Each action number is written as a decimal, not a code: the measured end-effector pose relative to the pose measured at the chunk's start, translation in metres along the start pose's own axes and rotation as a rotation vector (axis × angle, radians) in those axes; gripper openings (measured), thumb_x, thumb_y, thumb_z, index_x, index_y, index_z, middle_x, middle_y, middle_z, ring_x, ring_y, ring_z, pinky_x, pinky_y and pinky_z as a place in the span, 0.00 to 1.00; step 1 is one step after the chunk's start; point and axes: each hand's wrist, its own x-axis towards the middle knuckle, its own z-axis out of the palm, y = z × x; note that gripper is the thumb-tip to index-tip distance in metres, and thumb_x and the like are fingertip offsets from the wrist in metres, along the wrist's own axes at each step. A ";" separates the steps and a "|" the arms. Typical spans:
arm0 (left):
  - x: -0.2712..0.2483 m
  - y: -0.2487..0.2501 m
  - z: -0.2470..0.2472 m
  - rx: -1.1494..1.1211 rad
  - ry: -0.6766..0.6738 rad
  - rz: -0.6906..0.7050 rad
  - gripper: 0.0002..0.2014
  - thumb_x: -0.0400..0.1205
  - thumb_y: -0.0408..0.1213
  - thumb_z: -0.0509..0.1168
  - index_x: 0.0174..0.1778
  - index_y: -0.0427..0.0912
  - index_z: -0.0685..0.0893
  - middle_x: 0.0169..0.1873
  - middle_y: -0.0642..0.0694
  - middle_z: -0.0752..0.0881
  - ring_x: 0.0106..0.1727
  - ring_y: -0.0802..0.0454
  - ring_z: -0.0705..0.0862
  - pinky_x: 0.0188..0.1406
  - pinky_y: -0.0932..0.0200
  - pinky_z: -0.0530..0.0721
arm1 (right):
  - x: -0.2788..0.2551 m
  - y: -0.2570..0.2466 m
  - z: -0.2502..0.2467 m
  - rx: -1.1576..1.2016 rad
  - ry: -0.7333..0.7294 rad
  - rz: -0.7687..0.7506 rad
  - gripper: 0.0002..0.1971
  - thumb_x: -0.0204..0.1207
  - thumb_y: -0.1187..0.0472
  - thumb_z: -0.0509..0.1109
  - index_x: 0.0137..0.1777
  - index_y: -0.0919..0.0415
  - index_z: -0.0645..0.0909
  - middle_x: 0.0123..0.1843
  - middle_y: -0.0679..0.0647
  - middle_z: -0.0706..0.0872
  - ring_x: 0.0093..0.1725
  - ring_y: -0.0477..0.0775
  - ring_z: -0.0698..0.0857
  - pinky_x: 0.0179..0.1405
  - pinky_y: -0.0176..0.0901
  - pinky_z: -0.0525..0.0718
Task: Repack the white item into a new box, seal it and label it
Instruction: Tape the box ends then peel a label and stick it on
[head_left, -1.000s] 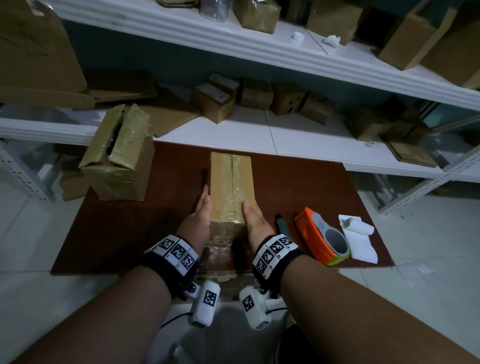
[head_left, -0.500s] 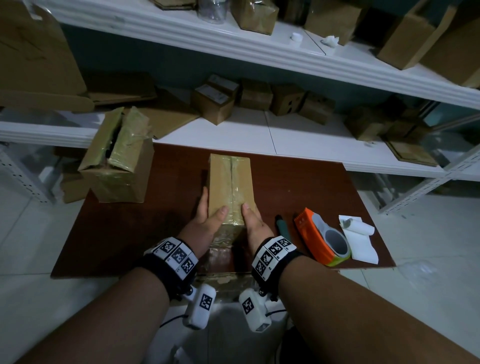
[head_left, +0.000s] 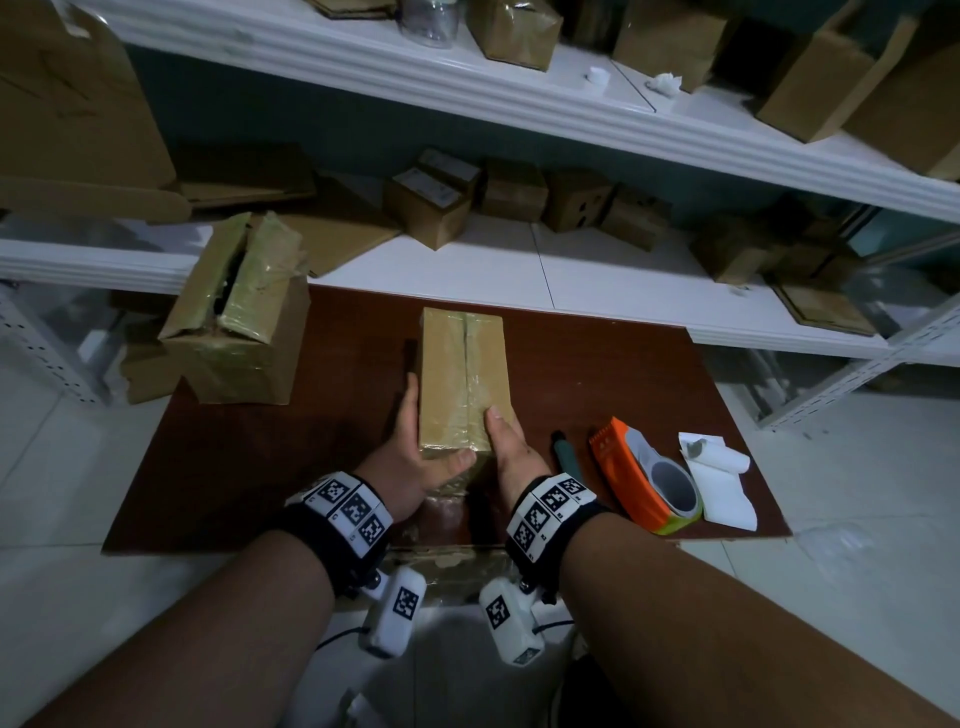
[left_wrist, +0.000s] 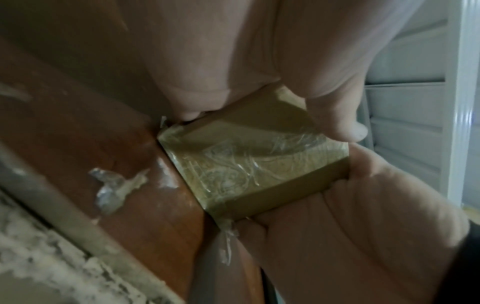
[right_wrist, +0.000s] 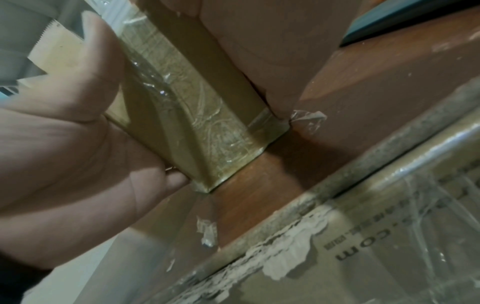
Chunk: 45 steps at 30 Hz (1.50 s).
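Note:
A brown cardboard box (head_left: 462, 379), sealed with clear tape along its top seam, lies lengthwise on the dark red-brown table (head_left: 249, 467). My left hand (head_left: 415, 447) holds its left side, fingers straight along the wall and thumb wrapped across the near end. My right hand (head_left: 511, 447) clasps the right side with its thumb on top. In the left wrist view the taped end of the box (left_wrist: 249, 164) sits between both hands. The right wrist view shows the same taped end of the box (right_wrist: 197, 115) cupped in my right hand (right_wrist: 78, 133). The white item is not visible.
An opened, taped old box (head_left: 234, 322) stands at the table's far left. Right of my hands lie a dark marker (head_left: 563, 452), an orange tape dispenser (head_left: 644, 473) and white label sheets (head_left: 719, 478). White shelves (head_left: 519, 270) with several cardboard boxes run behind.
My left thumb has come from the box's side over the near top corner down onto the near end face. The right hand and the box have hardly moved.

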 end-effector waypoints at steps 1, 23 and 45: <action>0.000 0.001 0.000 0.001 -0.004 0.002 0.64 0.74 0.46 0.79 0.84 0.57 0.29 0.76 0.53 0.73 0.69 0.65 0.79 0.67 0.61 0.77 | 0.000 0.001 0.000 -0.007 0.000 0.011 0.39 0.68 0.29 0.70 0.79 0.41 0.71 0.73 0.54 0.82 0.73 0.59 0.80 0.79 0.61 0.69; 0.009 -0.002 0.003 -0.082 0.186 -0.103 0.38 0.73 0.66 0.62 0.77 0.84 0.50 0.72 0.52 0.80 0.69 0.50 0.81 0.76 0.42 0.72 | 0.008 -0.001 0.005 0.000 0.035 0.050 0.37 0.70 0.30 0.68 0.79 0.41 0.71 0.74 0.54 0.81 0.73 0.60 0.79 0.79 0.62 0.69; -0.006 0.046 0.019 0.289 0.391 -0.291 0.32 0.87 0.60 0.51 0.82 0.43 0.69 0.78 0.39 0.75 0.76 0.37 0.74 0.77 0.43 0.70 | -0.054 -0.044 -0.022 -0.450 0.039 -0.148 0.35 0.84 0.38 0.60 0.86 0.51 0.59 0.84 0.55 0.68 0.79 0.61 0.72 0.75 0.47 0.71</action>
